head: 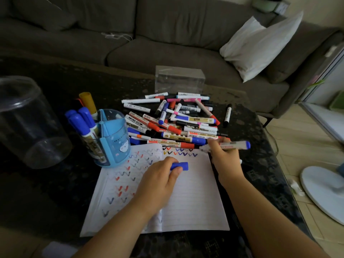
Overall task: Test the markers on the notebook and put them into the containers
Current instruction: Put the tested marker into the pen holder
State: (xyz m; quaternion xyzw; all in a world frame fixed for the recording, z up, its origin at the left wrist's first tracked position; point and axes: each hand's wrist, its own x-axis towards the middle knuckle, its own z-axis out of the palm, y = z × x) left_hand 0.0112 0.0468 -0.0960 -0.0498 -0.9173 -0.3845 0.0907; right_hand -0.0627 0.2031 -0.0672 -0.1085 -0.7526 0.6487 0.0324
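Note:
An open lined notebook (193, 192) lies on the dark table, its pages covered with coloured V-shaped test marks. My left hand (158, 181) rests on the notebook and pinches a blue marker cap (179, 166). My right hand (226, 157) holds an uncapped blue-ended marker (234, 145) at the notebook's top right corner, tip pointing left. A pile of several markers (175, 120) lies just beyond the notebook. A blue divided pen holder (113, 138) at the left holds blue-capped markers (81, 120) and a yellow one.
A clear round container (28, 123) lies at the far left and a clear plastic box (179, 80) stands behind the pile. One black marker (227, 115) lies apart at the right. A grey sofa with a white pillow (260, 45) is behind the table.

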